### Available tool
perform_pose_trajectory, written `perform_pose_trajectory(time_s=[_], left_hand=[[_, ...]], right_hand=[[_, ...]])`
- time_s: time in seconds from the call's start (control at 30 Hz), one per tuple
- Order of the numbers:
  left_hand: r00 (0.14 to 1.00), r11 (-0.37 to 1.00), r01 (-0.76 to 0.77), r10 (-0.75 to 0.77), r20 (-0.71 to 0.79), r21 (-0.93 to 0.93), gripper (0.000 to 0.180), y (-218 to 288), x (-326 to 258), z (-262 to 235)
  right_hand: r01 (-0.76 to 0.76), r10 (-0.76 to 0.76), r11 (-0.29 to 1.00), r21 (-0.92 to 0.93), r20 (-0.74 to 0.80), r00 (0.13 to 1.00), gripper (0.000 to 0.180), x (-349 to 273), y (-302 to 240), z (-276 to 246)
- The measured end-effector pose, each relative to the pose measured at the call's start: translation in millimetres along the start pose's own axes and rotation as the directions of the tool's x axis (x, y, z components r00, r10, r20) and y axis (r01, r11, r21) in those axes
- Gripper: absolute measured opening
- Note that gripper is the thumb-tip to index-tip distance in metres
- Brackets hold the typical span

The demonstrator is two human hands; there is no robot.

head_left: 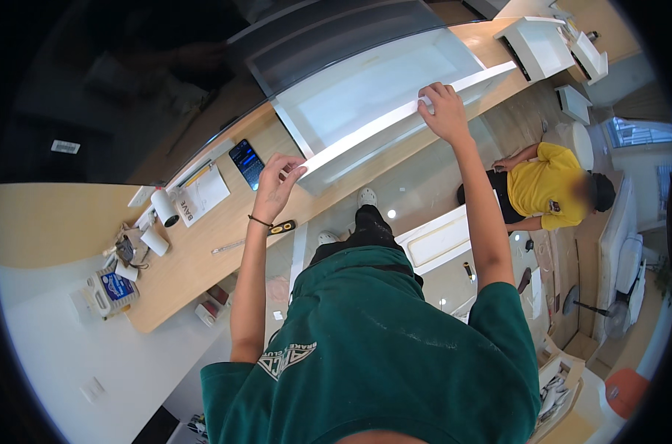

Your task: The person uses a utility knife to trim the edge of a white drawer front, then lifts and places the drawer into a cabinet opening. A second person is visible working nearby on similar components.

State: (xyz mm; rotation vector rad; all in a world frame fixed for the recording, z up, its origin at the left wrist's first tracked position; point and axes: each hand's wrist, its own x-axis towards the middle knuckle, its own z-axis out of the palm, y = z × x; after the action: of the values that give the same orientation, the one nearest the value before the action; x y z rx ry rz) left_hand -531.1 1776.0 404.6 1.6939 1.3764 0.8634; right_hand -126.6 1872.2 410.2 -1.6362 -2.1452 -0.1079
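A white drawer (362, 127) rests on the light wooden desktop (195, 251), its long front panel facing me. My left hand (278, 177) grips the panel's left end, thumb and fingers over the top edge. Farther right, my right hand (444, 112) is closed over the same edge, with the fingers curled on the inner side. Beside my left wrist lies a screwdriver (281, 227) with a black and yellow handle, its thin shaft pointing left. A phone (247, 163) with its screen lit lies left of the drawer.
A large dark glossy panel (129, 89) stands behind the desk. Papers (206, 194), a white cylinder (164, 207) and a jug (114, 288) sit at left. More white drawers (539, 48) stand at the far right. A person in a yellow shirt (546, 185) is at right, near a white panel (436, 238).
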Motion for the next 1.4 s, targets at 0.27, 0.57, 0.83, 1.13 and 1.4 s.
perform_pose_trajectory(time_s=[0.27,0.57,0.83,1.13,1.4], left_hand=[[0.994,0.990,0.016,-0.031,-0.105,-0.142,0.021,-25,-7,15],[0.975,0.842,0.054,-0.161,-0.155,-0.537,0.023,-48,-32,30],[0.969,0.883,0.043,-0.151,-0.196,-0.467,0.032,-39,-38,34],[0.955,0.896,0.056,-0.177,-0.238,-0.440,0.031,-35,-40,37],[0.983,0.981,0.019,0.017,-0.184,0.193,0.024,14,-20,18]], right_hand=[[0.012,-0.010,1.000,0.025,-0.063,0.998,0.017,-8,-1,5],[0.148,-0.145,0.988,0.042,-0.060,0.988,0.023,-31,-103,24],[0.294,-0.332,0.899,0.326,0.065,0.941,0.023,-40,-199,40],[0.288,-0.318,0.871,0.398,0.010,0.948,0.023,-34,-201,38],[0.293,-0.317,0.874,0.387,-0.004,0.949,0.017,-18,-167,34]])
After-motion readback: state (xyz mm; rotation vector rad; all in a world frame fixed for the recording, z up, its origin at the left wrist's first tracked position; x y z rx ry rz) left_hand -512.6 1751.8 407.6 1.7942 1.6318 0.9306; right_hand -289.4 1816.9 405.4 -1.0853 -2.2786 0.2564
